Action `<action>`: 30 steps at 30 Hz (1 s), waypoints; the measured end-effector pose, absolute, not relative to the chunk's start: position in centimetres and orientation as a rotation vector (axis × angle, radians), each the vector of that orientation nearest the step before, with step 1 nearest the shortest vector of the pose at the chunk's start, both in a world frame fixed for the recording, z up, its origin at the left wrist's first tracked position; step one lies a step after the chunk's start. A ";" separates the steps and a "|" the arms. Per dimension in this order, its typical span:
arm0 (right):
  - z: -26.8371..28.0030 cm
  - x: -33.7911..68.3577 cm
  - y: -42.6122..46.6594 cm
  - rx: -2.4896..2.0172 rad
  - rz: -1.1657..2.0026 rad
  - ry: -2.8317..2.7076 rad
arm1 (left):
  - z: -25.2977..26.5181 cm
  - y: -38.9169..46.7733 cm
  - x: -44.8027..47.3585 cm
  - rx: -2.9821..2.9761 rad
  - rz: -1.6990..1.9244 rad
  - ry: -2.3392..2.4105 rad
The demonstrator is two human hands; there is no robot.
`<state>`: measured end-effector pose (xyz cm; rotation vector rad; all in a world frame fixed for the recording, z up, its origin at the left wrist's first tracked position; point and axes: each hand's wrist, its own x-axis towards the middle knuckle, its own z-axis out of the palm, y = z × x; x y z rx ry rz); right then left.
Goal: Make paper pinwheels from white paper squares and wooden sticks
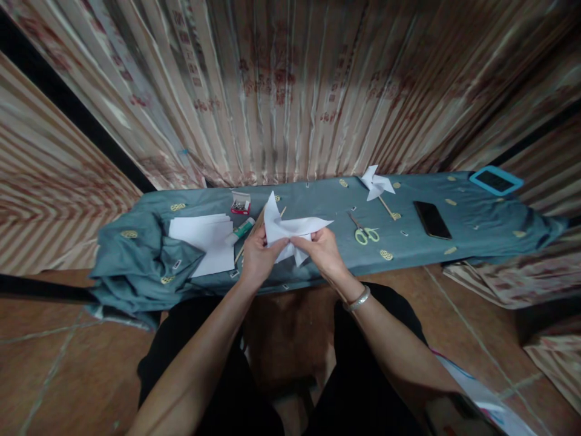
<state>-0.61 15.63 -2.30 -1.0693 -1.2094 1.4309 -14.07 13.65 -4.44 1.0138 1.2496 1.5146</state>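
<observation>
A folded white paper pinwheel (290,227) is held above the cloth between my two hands, its pointed blades sticking up, right and down. My left hand (261,254) grips its left side, with the thumb pressed near the centre. From the right, my right hand (324,249) pinches it, its thumb tip close to the left thumb. The fingers behind the paper are partly hidden. Just left of my left hand lie a green and white glue tube (244,228), thin wooden sticks (239,254) and a stack of white paper (204,233).
A small red box of metal pins (240,204) sits at the back. To the right are green-handled scissors (364,234), a finished pinwheel on a stick (377,183), a black phone (432,220) and a blue-framed device (495,180). A grey-green cloth (318,191) covers the narrow table before a curtain.
</observation>
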 end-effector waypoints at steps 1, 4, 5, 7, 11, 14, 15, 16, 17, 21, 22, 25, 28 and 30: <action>-2.4 -0.7 15.6 -1.076 1.431 -1.215 | -4.6 13.6 -14.2 1.025 1.512 1.258; -2.7 -1.2 15.5 -1.092 1.415 -1.221 | -4.9 13.4 -14.7 1.042 1.516 1.290; -2.8 -1.4 15.5 -1.092 1.411 -1.222 | -4.9 13.3 -14.9 1.039 1.522 1.293; -2.8 -2.0 15.4 -1.093 1.415 -1.223 | -4.7 12.9 -15.2 1.004 1.535 1.279; -2.6 -2.9 15.3 -1.068 1.473 -1.218 | -4.0 12.6 -16.6 0.819 1.580 1.230; -2.7 -3.2 15.8 -1.018 1.373 -1.190 | -3.1 12.8 -19.5 0.640 1.736 1.228; -2.9 -3.3 16.2 -1.021 1.320 -1.200 | -2.7 12.9 -20.7 0.583 1.809 1.241; -3.2 -3.4 16.6 -1.040 1.274 -1.233 | -2.3 13.0 -22.0 0.541 1.890 1.256; -3.5 -3.7 17.1 -1.069 1.235 -1.287 | -1.9 13.1 -23.3 0.512 1.964 1.262; -4.2 -6.5 20.0 -1.179 0.982 -1.785 | -1.0 13.3 -27.5 0.399 2.180 1.248; -4.1 -7.5 20.8 -1.204 0.851 -1.946 | -1.0 13.3 -28.1 0.381 2.221 1.230; -3.3 -11.0 23.5 -1.245 0.435 -2.359 | -0.9 13.3 -29.2 0.348 2.264 1.182; -2.7 -13.9 25.8 -1.244 0.327 -2.464 | -1.0 13.3 -29.5 0.350 2.243 1.169; -2.6 -15.2 27.0 -1.272 0.208 -2.582 | -1.1 13.3 -29.7 0.358 2.239 1.184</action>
